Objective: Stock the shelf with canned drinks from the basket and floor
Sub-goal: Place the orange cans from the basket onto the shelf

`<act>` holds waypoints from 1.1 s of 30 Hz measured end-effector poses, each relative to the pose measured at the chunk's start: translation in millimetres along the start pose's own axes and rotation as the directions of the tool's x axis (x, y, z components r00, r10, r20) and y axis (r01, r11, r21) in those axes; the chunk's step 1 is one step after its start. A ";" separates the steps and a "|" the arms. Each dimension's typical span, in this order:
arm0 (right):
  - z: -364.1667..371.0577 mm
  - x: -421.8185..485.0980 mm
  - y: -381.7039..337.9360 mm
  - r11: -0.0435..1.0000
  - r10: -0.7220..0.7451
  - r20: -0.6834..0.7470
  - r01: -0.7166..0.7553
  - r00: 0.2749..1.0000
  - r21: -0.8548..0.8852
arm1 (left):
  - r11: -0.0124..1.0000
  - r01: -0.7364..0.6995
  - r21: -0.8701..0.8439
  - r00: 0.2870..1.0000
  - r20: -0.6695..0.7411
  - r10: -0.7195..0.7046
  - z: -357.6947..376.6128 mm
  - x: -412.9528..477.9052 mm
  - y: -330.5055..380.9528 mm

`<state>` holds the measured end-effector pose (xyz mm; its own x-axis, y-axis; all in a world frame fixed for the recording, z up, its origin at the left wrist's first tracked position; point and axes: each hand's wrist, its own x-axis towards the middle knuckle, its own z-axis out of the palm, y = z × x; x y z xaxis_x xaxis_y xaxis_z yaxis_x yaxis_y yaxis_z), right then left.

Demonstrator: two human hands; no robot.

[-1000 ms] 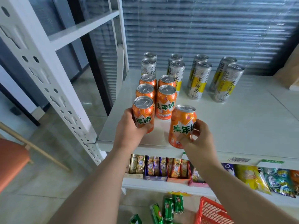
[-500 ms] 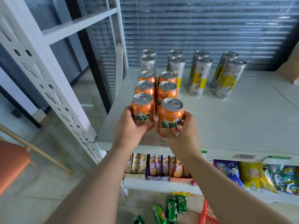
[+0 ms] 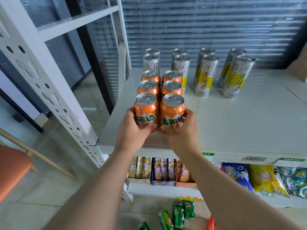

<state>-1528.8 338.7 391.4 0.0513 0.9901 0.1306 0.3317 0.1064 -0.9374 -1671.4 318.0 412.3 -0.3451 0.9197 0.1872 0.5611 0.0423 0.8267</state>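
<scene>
Two orange cans stand upright side by side at the front of the white shelf [image 3: 240, 130]. My left hand [image 3: 131, 128] is wrapped around the left orange can [image 3: 146, 110]. My right hand [image 3: 184, 128] grips the right orange can [image 3: 172, 112]. Behind them stand several more orange cans [image 3: 148, 87] in two rows. Tall silver and yellow cans [image 3: 205, 75] fill the back of the shelf. Green cans [image 3: 178, 216] lie on the floor below. A corner of the red basket [image 3: 211, 224] shows at the bottom edge.
A white perforated upright [image 3: 49, 90] frames the shelf's left side. The lower shelf holds snack boxes [image 3: 163, 171] and bags [image 3: 265, 180]. An orange chair [image 3: 11, 170] with a wooden leg stands at the left. The shelf's right part is bare.
My right hand brought its tilted orange can upright and set it beside the left one at the front of the rows. My left hand stayed on its can.
</scene>
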 end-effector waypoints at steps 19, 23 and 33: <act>-4.0 -1.2 0.7 0.997 0.020 -0.015 -0.019 1.000 0.075 | 0.999 -0.031 -0.015 0.999 -0.032 0.030 4.6 -1.8 -5.8; -3.0 -1.4 0.6 0.997 0.023 -0.028 -0.021 0.999 0.070 | 1.000 -0.022 -0.012 0.999 -0.037 0.022 3.8 -2.3 -5.1; -25.5 -11.7 -10.4 0.986 0.163 0.046 -0.164 0.986 0.023 | 0.991 0.013 0.135 0.998 -0.065 -0.004 -11.3 -11.8 -1.0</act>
<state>-1508.7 323.6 407.9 0.0612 0.9974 -0.0392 0.2967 -0.0557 -0.9533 -1676.4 302.7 415.3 -0.3957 0.8921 0.2183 0.6532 0.1063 0.7497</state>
